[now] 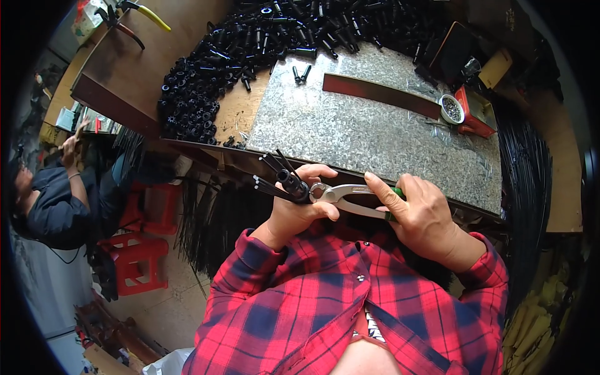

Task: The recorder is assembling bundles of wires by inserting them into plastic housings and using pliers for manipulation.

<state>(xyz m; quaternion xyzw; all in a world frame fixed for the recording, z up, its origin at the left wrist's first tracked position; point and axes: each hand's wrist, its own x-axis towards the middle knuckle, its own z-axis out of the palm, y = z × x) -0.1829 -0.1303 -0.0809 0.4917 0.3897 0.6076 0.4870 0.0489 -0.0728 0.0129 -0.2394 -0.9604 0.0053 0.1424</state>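
Note:
My left hand (299, 206) is closed around a black ribbed tube-shaped part (290, 181), with several thin black rods (267, 185) sticking out on its left side. My right hand (420, 212) grips green-handled pincers (350, 192). Their rounded metal jaws are at the black part, beside my left thumb and index finger; whether they bite on it I cannot tell. Both hands are in front of the table's near edge, close to my body. My left palm hides the lower end of the black part.
A speckled stone slab (375, 131) covers the table, bearing a dark flat bar (378, 97) and a white cup of small bits (451, 109). Black tubular parts (300, 31) pile up behind, black rings (187, 103) at left. Pliers (128, 28) lie far left; a co-worker (59, 200) sits near red stools (140, 259).

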